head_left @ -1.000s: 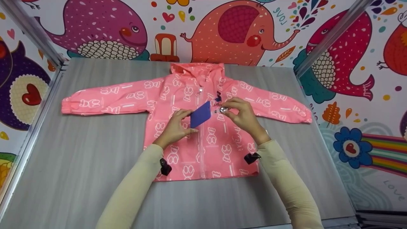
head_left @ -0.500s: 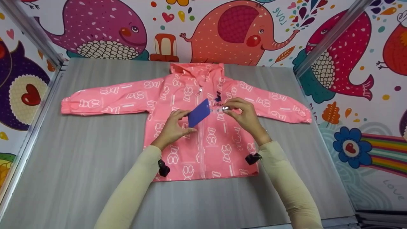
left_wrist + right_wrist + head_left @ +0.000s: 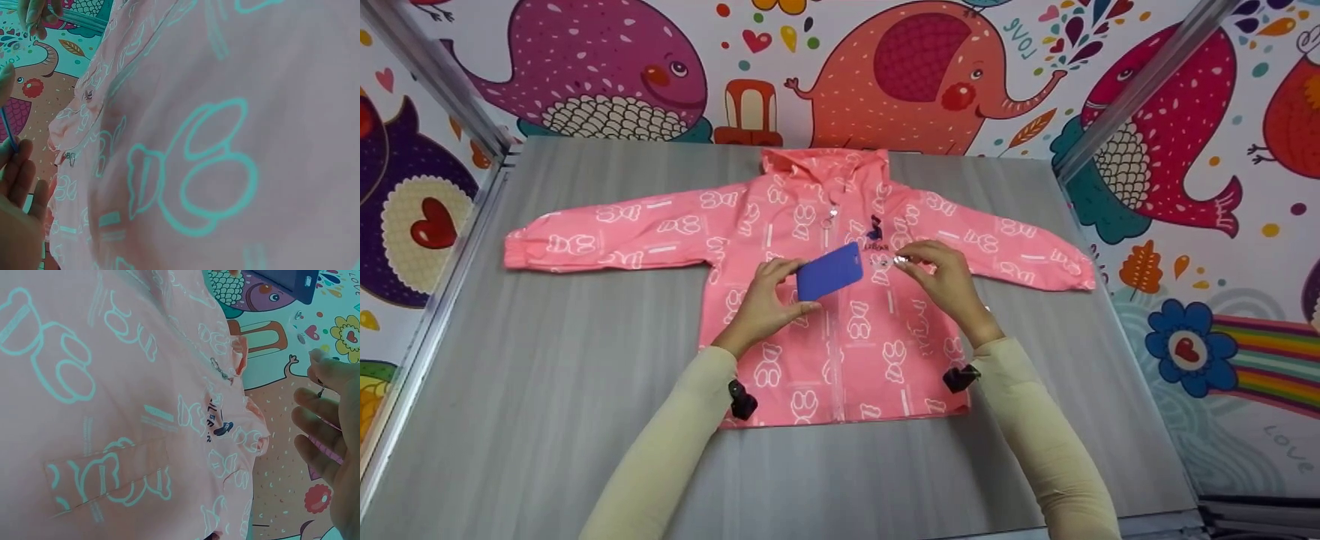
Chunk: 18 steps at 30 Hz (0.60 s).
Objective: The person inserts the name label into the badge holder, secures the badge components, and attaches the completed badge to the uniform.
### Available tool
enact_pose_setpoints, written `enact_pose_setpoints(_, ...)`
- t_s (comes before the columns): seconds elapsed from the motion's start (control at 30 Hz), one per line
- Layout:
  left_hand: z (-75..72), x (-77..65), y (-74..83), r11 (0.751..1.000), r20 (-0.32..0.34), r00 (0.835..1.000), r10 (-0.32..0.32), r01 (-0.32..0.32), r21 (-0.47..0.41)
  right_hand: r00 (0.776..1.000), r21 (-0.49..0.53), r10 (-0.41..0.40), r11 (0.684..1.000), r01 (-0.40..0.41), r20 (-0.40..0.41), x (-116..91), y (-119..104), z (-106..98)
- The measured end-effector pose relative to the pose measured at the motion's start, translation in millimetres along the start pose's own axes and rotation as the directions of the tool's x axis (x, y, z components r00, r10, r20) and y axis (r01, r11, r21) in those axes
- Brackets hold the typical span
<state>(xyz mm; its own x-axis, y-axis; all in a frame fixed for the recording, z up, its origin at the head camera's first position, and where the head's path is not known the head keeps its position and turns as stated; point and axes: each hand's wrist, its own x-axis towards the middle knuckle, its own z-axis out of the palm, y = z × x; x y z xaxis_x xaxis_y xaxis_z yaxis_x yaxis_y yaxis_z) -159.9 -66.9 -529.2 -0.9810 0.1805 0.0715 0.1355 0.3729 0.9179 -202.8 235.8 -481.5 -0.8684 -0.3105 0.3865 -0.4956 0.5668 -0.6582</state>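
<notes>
A blue badge holder (image 3: pixel 829 273) with a slot near its right edge is held up above the pink jacket (image 3: pixel 870 375). My left hand (image 3: pixel 761 300) pinches it by its left part, thumb below and fingers above. My right hand (image 3: pixel 941 277) pinches a small shiny metal clip (image 3: pixel 900 259) between thumb and fingertips, a little right of the badge holder. In the right wrist view, a clear strap (image 3: pixel 298 326) with snaps shows between the right hand and the badge holder; whether it joins them I cannot tell. The jacket lies flat, front up, sleeves spread, zip shut.
The jacket lies on a grey wood-grain table (image 3: pixel 547 390). Printed cartoon walls (image 3: pixel 997 67) and metal rails (image 3: pixel 1155 82) border it at the back and sides. A dark camera is strapped at each wrist.
The badge holder has turned to lie more level, its slotted end tipping down and right. My right hand has drawn slightly to the right with the clip. The jacket has not moved.
</notes>
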Motion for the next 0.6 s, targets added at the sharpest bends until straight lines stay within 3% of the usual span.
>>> enact_pose_setpoints(0.33,-1.0,-3.4,1.7,0.995,0.021,0.999,0.031,-0.033,0.098,0.998,-0.117,0.054,0.992,-0.051,0.020,-5.1,14.6,8.6)
enact_pose_setpoints(0.6,-1.9,-5.6,2.9,0.990,0.030,0.999,0.025,-0.029,0.137,0.986,-0.223,0.162,0.963,-0.148,0.045,-6.6,22.5,15.5)
